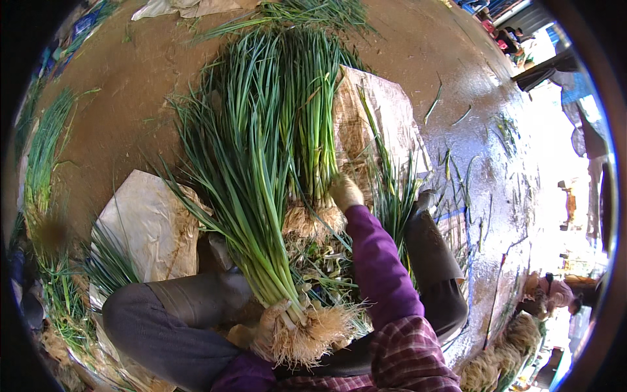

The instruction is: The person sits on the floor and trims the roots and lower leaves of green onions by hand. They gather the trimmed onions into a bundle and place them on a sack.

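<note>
My left hand, largely hidden by roots and in a pale glove or covering, grips a bundle of green onions near its root end, just above my lap. The bundle's long leaves point away from me. My right hand, in a purple sleeve and slightly blurred, reaches to the lower stalks of a second pile of green onions on the ground. Whether its fingers hold a stalk cannot be told. Pale roots of that pile lie beside the hand.
Pale sacking sheets lie left and right of the onions. Loose leaves and trimmings litter the ground between my legs. More green onions lie at far left. Root bundles stand at lower right, near a person. The ground at right looks wet.
</note>
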Demonstrator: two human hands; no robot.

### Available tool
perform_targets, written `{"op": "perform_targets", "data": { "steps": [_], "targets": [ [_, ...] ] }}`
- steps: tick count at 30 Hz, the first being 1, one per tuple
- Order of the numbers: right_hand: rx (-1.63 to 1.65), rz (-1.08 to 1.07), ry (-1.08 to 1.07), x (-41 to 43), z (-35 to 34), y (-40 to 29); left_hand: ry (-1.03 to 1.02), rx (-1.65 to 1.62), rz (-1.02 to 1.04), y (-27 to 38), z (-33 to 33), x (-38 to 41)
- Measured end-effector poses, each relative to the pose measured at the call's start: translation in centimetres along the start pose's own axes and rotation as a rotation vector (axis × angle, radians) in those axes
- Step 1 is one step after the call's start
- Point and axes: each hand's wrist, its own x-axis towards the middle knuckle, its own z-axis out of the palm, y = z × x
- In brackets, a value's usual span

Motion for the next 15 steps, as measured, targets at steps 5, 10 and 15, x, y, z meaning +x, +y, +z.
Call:
{"op": "perform_targets", "data": {
  "steps": [5,10,15],
  "targets": [
    [0.628,-0.131,-0.083,-0.2,2.6,1.5,-0.025,-0.085,0.022,0.2,0.2,-0.1],
    [2.176,-0.094,-0.037,-9.1,-9.0,4.2,-0.053,-0.047,0.157,0.4,1.1,-0.5],
    [2.33,-0.07,-0.266,-12.8,-1.8,4.5,0.018,0.111,0.181,-0.2,1.3,-0.5]
  ]
}}
